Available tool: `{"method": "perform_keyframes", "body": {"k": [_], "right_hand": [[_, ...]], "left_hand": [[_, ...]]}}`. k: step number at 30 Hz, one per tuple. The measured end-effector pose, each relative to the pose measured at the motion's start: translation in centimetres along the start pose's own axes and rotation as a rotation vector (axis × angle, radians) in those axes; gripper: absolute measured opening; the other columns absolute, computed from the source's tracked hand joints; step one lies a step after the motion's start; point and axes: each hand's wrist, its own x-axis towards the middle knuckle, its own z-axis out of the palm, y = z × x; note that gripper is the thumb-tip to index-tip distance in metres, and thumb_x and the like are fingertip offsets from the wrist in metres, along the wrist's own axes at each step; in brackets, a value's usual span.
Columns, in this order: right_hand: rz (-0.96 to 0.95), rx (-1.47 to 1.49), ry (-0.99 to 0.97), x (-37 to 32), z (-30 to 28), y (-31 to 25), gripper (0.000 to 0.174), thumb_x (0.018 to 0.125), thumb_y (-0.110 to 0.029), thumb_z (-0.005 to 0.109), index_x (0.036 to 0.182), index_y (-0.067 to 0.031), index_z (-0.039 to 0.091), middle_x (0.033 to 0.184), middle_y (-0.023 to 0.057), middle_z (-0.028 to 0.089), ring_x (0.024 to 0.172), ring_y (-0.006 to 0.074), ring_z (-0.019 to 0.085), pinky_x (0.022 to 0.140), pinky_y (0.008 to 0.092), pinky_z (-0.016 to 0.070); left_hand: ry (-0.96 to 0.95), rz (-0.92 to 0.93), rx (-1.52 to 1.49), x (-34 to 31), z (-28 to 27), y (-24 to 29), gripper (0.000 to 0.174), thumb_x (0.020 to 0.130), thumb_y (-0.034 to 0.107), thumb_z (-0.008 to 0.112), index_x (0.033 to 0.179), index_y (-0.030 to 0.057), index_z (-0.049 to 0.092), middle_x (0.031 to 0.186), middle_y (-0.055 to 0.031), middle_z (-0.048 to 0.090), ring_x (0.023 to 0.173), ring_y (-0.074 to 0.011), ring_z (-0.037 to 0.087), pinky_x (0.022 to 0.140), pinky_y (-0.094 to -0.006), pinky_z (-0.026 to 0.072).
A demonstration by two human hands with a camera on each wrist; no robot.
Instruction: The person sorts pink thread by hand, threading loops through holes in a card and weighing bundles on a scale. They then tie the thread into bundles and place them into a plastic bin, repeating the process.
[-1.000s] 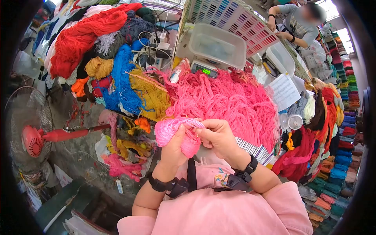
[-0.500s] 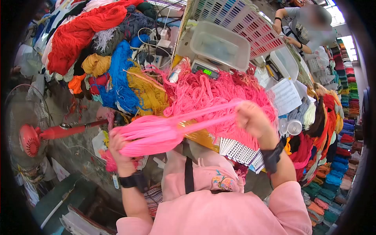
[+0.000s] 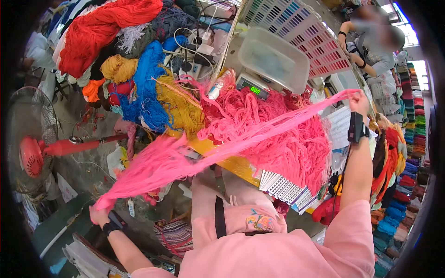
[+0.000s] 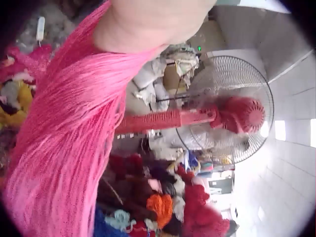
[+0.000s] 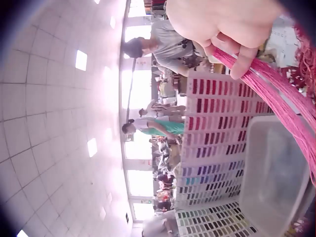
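Note:
A long skein of pink yarn (image 3: 213,155) stretches slantwise across the head view between my two hands. Down at the lower left, my left hand (image 3: 98,214) grips its wide, fluffy end; in the left wrist view the strands (image 4: 69,128) fan out below the palm. At the upper right my right hand (image 3: 359,102) holds the narrow end, and the right wrist view has the fingers (image 5: 242,61) curled round the strands. Beneath the skein, a heap of loose pink yarn (image 3: 296,153) covers the table beside a scale (image 3: 252,88) whose green display reads 0.00.
A clear plastic tub (image 3: 273,60) stands behind the scale, before a colour sample board (image 3: 324,60). Striped cards (image 3: 287,190) lie at the table's front edge. A red fan (image 3: 32,155) stands at the left, near piles of coloured yarn (image 3: 148,92). Another person (image 3: 380,53) is at the back right.
The pink bundle, held bunched near my chest at first, is now drawn out long. My left hand has gone down and left, my right hand up and right.

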Motion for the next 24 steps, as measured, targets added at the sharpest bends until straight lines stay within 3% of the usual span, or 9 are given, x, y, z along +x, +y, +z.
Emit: {"method": "perform_keyframes", "body": {"k": [2,6,8,11,14,15,18,21,24], "right_hand": [[-0.068,-0.016,-0.079,-0.1,1.3,-1.6,0.009,0.081,-0.007,0.041,0.087,-0.0006,0.045,0.054,-0.0004,0.044,0.041,0.0083,0.032,0.053,0.0254,0.0461],[0.466,-0.625,-0.647,-11.1,10.2,-0.8,0.012,0.08,-0.013,0.046,0.077,-0.0022,0.05,0.064,0.002,0.05,0.056,0.0117,0.053,0.059,0.0284,0.0474],[0.446,-0.57,-0.709,-12.9,12.9,-2.5,0.012,0.08,-0.012,0.046,0.083,-0.001,0.051,0.069,0.0033,0.053,0.061,0.013,0.054,0.061,0.0291,0.0479],[0.149,-0.389,-0.615,-11.0,15.0,-5.7,0.013,0.08,-0.012,0.046,0.082,-0.0006,0.051,0.076,0.0057,0.055,0.071,0.0156,0.055,0.068,0.0306,0.0468],[-0.083,-0.311,-0.495,-2.8,13.6,-11.4,0.015,0.081,-0.014,0.045,0.082,-0.0005,0.051,0.079,0.0069,0.056,0.074,0.0163,0.055,0.071,0.0299,0.0457],[-0.252,-0.277,-0.382,-1.0,13.6,-12.4,0.016,0.081,-0.014,0.044,0.082,-0.0005,0.052,0.079,0.0071,0.056,0.075,0.0163,0.055,0.072,0.0292,0.0452],[-0.423,-0.427,-0.666,-0.9,13.9,-12.3,0.016,0.081,-0.014,0.043,0.082,-0.001,0.052,0.079,0.0067,0.056,0.075,0.0157,0.055,0.071,0.0287,0.0449],[-0.141,-0.886,-0.666,-3.8,15.6,-5.7,0.016,0.079,-0.017,0.046,0.083,-0.0035,0.054,0.074,0.0048,0.056,0.069,0.0122,0.054,0.059,0.0234,0.0442],[-0.315,-1.021,-0.652,-6.6,16.3,2.7,0.02,0.078,-0.022,0.049,0.078,-0.0031,0.056,0.067,0.0013,0.055,0.057,0.0095,0.052,0.051,0.0202,0.042]], "left_hand": [[-0.226,-0.051,0.212,-1.2,-1.0,-4.6,0.029,0.059,0.009,0.048,0.083,-0.0038,0.057,0.078,-0.0189,0.057,0.08,-0.0329,0.053,0.088,-0.0361,0.0332],[0.122,-0.298,-0.292,-2.6,0.3,-0.6,0.038,0.063,-0.001,0.053,0.1,-0.0084,0.045,0.086,-0.0143,0.055,0.08,-0.0227,0.053,0.077,-0.0305,0.0395],[-0.148,-1.035,-2.01,-1.3,0.7,4.1,0.018,0.071,0.006,0.053,0.089,0.0006,0.051,0.069,-0.0034,0.053,0.062,-0.0128,0.051,0.062,-0.027,0.0424],[-0.361,-0.958,-2.121,-2.5,0.5,11.2,0.011,0.081,0.018,0.046,0.077,0.0093,0.051,0.051,0.0062,0.036,0.043,-0.0042,0.036,0.045,-0.0187,0.0357],[-0.715,-0.802,-2.414,-3.0,0.2,13.6,0.013,0.082,0.019,0.046,0.079,0.0079,0.051,0.061,0.0009,0.048,0.053,-0.0073,0.044,0.049,-0.019,0.0393],[-0.334,-1.119,-1.992,-3.4,-0.4,16.0,0.014,0.081,0.02,0.047,0.078,0.0069,0.05,0.073,-0.0035,0.053,0.06,-0.0101,0.049,0.05,-0.0202,0.0412],[-0.444,-1.076,-1.875,-2.5,-5.2,20.8,0.011,0.08,0.019,0.049,0.076,0.0083,0.049,0.083,-0.0068,0.054,0.069,-0.0122,0.052,0.062,-0.023,0.0466],[-0.542,-0.981,-1.837,-3.0,-4.2,22.0,0.014,0.081,0.022,0.048,0.075,0.009,0.048,0.087,-0.008,0.054,0.062,-0.0119,0.051,0.052,-0.0201,0.0452],[-0.847,-0.945,-1.926,-2.8,-4.7,24.1,0.017,0.082,0.025,0.046,0.073,0.0098,0.047,0.084,-0.0073,0.053,0.053,-0.0097,0.047,0.039,-0.0172,0.0376]]}}
